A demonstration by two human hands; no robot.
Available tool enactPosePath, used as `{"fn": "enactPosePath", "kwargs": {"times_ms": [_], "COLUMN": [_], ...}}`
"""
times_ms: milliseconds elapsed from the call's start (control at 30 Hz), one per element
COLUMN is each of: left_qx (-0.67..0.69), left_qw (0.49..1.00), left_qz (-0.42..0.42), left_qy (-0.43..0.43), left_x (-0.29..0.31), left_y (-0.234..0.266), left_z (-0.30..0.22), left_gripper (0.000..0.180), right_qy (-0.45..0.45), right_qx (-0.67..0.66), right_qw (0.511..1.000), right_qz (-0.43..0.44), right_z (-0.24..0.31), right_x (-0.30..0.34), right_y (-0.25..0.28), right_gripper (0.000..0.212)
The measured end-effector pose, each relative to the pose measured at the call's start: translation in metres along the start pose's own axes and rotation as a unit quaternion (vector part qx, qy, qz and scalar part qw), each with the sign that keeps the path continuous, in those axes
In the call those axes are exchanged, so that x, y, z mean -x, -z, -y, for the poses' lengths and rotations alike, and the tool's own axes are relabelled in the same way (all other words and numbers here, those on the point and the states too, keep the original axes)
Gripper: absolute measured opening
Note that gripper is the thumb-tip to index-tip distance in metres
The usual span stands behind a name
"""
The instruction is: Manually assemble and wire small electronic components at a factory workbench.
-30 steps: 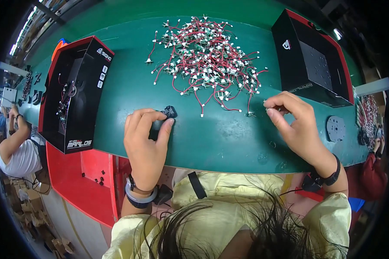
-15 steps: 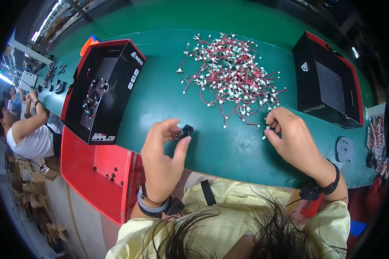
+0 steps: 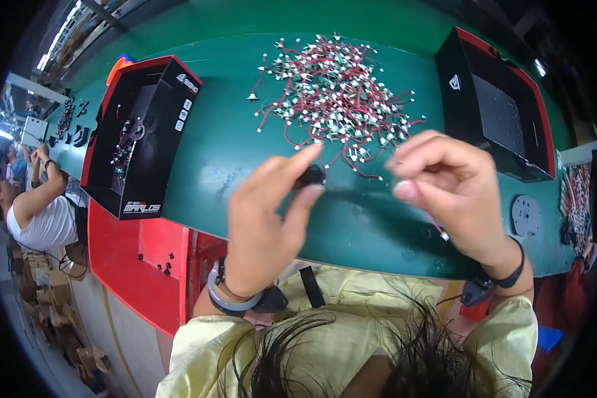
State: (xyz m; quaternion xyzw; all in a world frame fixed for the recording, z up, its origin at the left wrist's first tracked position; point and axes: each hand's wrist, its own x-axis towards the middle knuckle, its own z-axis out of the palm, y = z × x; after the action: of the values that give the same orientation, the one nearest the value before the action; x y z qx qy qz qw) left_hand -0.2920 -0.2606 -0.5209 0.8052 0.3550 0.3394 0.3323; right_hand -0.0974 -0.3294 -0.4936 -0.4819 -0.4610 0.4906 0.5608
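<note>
My left hand is raised above the green table and pinches a small black part between thumb and forefinger. My right hand is lifted beside it, fingers pinched on a thin red wire whose white connector end hangs below the hand. The two hands are a short gap apart. Behind them on the table lies a heap of red wires with white connectors.
An open black box with red edges at the left holds a few wired parts. A second black box stands at the right. A grey round plate lies at the right edge. Another person works at far left.
Both hands have risen off the table toward the camera. The left still carries the black part; the right has lifted a red wire from near the heap.
</note>
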Motion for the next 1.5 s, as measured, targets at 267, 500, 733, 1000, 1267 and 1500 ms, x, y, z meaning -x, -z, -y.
{"fn": "enactPosePath", "kwargs": {"times_ms": [267, 500, 733, 1000, 1267, 1500], "left_qx": [0.185, 0.349, 0.356, 0.352, 0.262, 0.336], "left_qw": [0.980, 0.929, 0.926, 0.928, 0.952, 0.933], "left_qz": [0.030, 0.011, 0.045, 0.051, 0.022, 0.011], "left_qy": [0.061, 0.125, 0.117, 0.109, 0.155, 0.126], "left_x": [0.009, 0.000, -0.004, -0.001, -0.001, -0.001], "left_y": [-0.036, -0.044, -0.049, -0.050, -0.051, -0.055], "left_z": [-0.002, 0.000, -0.001, 0.008, 0.006, 0.006], "left_gripper": [0.043, 0.038, 0.041, 0.040, 0.034, 0.033], "right_qy": [-0.045, -0.007, 0.035, 0.076, 0.092, 0.112], "right_qx": [-0.116, -0.087, 0.095, 0.158, 0.194, 0.184], "right_qw": [0.992, 0.996, 0.995, 0.984, 0.976, 0.977], "right_qz": [0.011, -0.028, -0.025, -0.005, -0.012, -0.006], "right_z": [-0.023, -0.035, -0.033, -0.035, -0.035, -0.038], "right_x": [0.002, -0.004, -0.004, -0.007, -0.008, -0.009], "right_y": [0.001, 0.002, 0.005, 0.010, 0.010, 0.007], "right_gripper": [0.016, 0.013, 0.016, 0.017, 0.017, 0.016]}}
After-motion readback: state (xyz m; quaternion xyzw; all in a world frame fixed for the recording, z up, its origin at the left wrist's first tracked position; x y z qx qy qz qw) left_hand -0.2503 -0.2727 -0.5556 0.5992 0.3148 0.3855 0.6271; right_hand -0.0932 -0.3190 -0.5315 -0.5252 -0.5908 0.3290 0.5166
